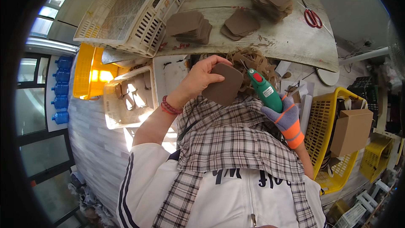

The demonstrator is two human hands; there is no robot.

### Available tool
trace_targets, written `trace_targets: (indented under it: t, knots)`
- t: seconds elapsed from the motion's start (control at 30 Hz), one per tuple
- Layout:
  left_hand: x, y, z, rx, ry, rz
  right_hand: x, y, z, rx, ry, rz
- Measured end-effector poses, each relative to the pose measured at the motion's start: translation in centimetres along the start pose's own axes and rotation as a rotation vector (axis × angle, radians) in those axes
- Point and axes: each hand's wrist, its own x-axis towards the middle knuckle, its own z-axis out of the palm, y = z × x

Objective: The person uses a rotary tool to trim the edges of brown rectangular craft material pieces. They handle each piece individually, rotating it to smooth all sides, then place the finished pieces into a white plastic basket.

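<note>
Pinched between thumb and fingers of my left hand point(205, 76) is a flat brown piece with rounded corners point(225, 85), held over my lap. My right hand point(285, 116), in a grey and orange glove, grips a green handheld power tool point(265, 89) with a red button. The tool's thin tip points up and left, close to the brown piece's right edge but apart from it. Behind both hands lies a heap of brown offcut strips point(253, 65). On the worktable point(291, 44) sit stacks of similar brown pieces point(190, 25), with a smaller stack point(240, 23) beside them.
Red-handled scissors point(312, 17) lie at the table's right. A white plastic crate point(139, 21) stands at its left end. Below is a cream crate point(126, 97) holding brown pieces, near a yellow bin point(90, 76). At right, a yellow basket point(322, 131) holds a cardboard box point(351, 131).
</note>
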Motion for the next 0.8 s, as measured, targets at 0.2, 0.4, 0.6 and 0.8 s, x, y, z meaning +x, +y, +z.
trace_targets:
  t: [0.2,0.4,0.6,0.8]
  knots:
    - [0.1,-0.4,-1.5,-0.003,0.167,0.031,-0.3,0.6,0.5,-0.027,-0.024,-0.026]
    - [0.3,0.3,-0.8,0.066,0.193,0.018,-0.1,-0.2,0.6,-0.074,-0.018,-0.043]
    - [0.9,1.2,-0.4,0.266,0.172,0.027,0.1,-0.5,0.5,-0.104,-0.025,-0.041]
    - [1.1,2.0,0.5,0.469,0.153,0.041,0.1,-0.7,0.4,-0.105,-0.026,-0.050]
